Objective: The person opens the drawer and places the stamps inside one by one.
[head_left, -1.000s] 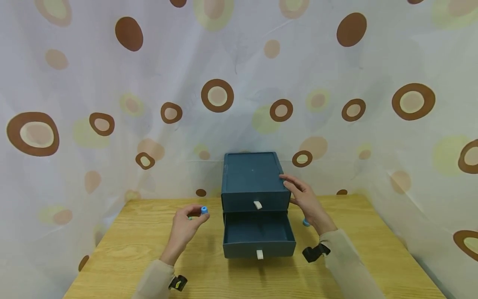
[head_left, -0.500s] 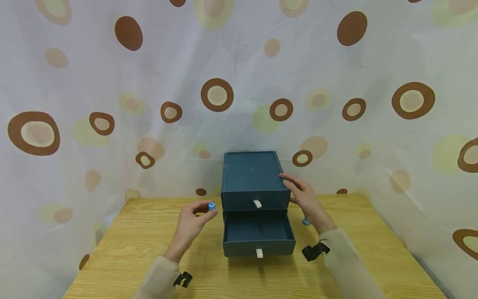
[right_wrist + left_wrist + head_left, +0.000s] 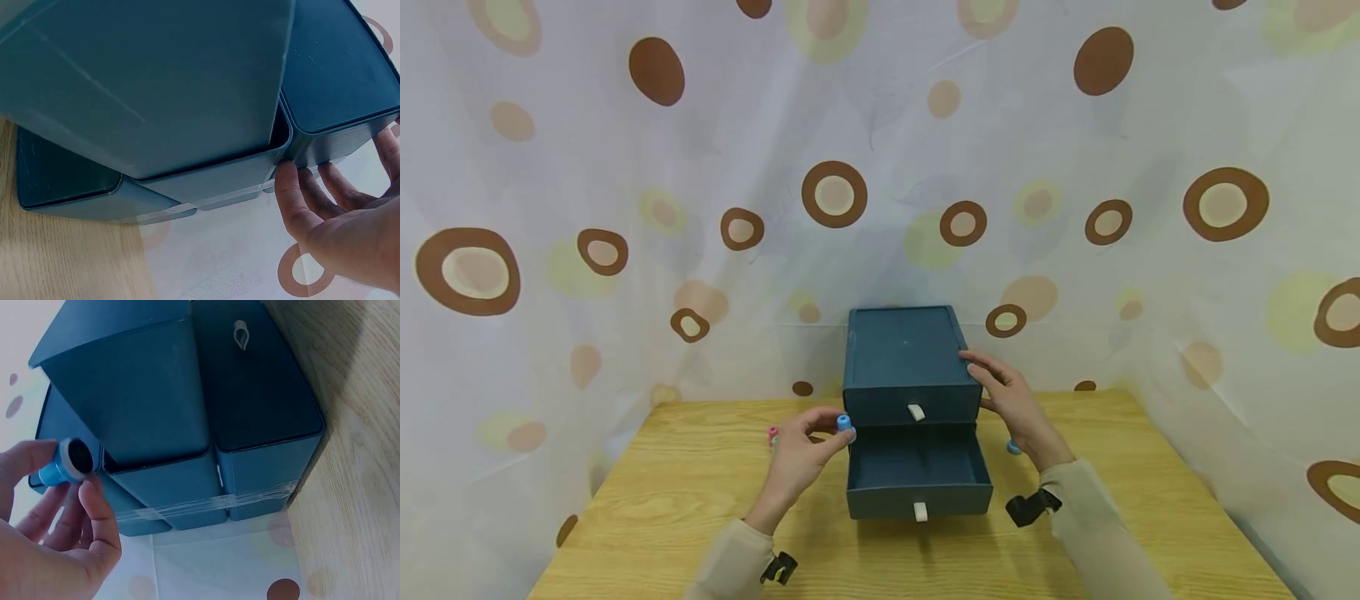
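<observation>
My left hand (image 3: 801,454) pinches a small blue cylinder (image 3: 844,423) between thumb and fingers, just left of the dark blue drawer cabinet (image 3: 904,346). In the left wrist view the cylinder (image 3: 61,464) shows a white rim and a dark round end. One lower drawer (image 3: 921,500) is pulled out, and its visible inside holds nothing; the drawer above it stays in. My right hand (image 3: 1015,408) rests its fingertips against the cabinet's right upper edge. In the right wrist view its fingers (image 3: 290,197) touch the cabinet's side, loosely bent.
Behind my left hand a small pink piece (image 3: 772,432) shows, with a bit of green under it. Another small blue piece (image 3: 1013,447) lies right of the cabinet, partly hidden by my right wrist. A spotted cloth (image 3: 880,125) hangs behind the wooden table (image 3: 685,483).
My left hand has moved right with the blue cylinder, up to the cabinet's left side. The pink piece behind it has come into view. My right hand has stayed in place.
</observation>
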`<state>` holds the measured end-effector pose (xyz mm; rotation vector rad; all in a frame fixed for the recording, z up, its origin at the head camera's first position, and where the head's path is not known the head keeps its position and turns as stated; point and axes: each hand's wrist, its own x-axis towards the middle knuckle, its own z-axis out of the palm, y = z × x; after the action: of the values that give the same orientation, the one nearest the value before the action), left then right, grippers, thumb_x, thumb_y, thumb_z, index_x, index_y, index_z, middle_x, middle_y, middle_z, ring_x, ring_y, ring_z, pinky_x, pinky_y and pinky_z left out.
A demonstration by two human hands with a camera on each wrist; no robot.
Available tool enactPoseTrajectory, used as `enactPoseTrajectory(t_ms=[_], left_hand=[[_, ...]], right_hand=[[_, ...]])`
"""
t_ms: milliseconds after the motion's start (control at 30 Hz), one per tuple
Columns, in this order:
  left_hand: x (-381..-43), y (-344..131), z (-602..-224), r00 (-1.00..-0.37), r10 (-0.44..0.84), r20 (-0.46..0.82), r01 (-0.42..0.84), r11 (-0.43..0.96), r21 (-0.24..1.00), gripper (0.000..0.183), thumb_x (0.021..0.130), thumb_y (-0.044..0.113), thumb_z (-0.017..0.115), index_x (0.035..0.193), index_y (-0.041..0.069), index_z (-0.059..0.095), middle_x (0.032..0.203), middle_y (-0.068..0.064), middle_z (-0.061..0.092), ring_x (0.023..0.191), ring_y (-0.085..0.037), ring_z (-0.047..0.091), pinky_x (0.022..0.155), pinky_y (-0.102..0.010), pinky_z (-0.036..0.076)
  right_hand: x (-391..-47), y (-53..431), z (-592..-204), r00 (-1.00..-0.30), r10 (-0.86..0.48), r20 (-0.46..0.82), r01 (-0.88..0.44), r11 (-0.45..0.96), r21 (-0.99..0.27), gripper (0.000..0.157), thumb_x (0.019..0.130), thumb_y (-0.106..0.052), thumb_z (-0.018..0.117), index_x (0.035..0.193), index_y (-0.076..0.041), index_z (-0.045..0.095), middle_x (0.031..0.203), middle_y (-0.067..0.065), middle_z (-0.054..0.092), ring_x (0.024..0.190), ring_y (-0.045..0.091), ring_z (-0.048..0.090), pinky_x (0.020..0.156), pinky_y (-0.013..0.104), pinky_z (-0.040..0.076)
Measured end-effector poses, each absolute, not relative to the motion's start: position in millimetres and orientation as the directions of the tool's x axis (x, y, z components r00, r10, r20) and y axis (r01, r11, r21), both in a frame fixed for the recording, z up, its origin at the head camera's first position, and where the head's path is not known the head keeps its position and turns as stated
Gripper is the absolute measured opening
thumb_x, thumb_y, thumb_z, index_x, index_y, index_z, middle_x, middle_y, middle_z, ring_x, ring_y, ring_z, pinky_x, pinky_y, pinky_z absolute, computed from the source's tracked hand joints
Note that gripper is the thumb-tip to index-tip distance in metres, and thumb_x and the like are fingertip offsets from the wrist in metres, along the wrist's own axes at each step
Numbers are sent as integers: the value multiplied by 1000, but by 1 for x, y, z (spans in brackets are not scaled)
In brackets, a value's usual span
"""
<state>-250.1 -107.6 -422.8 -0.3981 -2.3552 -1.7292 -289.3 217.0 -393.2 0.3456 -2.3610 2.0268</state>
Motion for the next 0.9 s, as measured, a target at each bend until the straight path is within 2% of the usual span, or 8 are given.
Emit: enactPoseTrajectory(t_ms=[200,333,533,767,900], left_hand=[[-251,-101,-429,-928,160,337,373,341,863,21,84,25,79,104,21,74,95,6,72,88,-10,64,72,-25,52],[-251,-96,-430,-898,198,392,439,362,822,17,83,24,79,100,22,74,89,9,72,80,-8,63,68,-23,52],[-249,-88,-428,-845,246,476,535,430,728,15,85,23,78,98,19,75,84,10,71,73,-6,58,61,-20,48],[-250,-85,-429,-835,307,456,549,511,661,20,86,22,77,103,13,75,86,8,72,66,-5,53,53,-19,43],[-251,-82,-426,-816,374,441,578,535,616,22,87,20,75,107,10,74,93,3,74,71,-11,60,58,-20,48]], right_hand=[[-291,216,-394,-975,-157,159,-182,141,-973,54,103,-42,47,149,-13,42,160,11,27,149,36,18,111,66,28],[-291,215,-394,-975,-153,161,-183,144,-973,55,103,-43,47,149,-13,42,160,11,27,149,36,19,111,66,29],[-290,215,-394,-977,-145,157,-178,145,-973,54,103,-43,47,149,-13,42,160,11,27,149,36,19,111,65,29],[-289,214,-395,-978,-147,145,-165,138,-977,55,103,-44,47,149,-14,42,160,10,26,149,35,18,111,65,28],[-289,215,-395,-977,-149,156,-176,137,-975,55,103,-44,47,149,-14,42,160,10,26,149,36,17,111,66,27]])
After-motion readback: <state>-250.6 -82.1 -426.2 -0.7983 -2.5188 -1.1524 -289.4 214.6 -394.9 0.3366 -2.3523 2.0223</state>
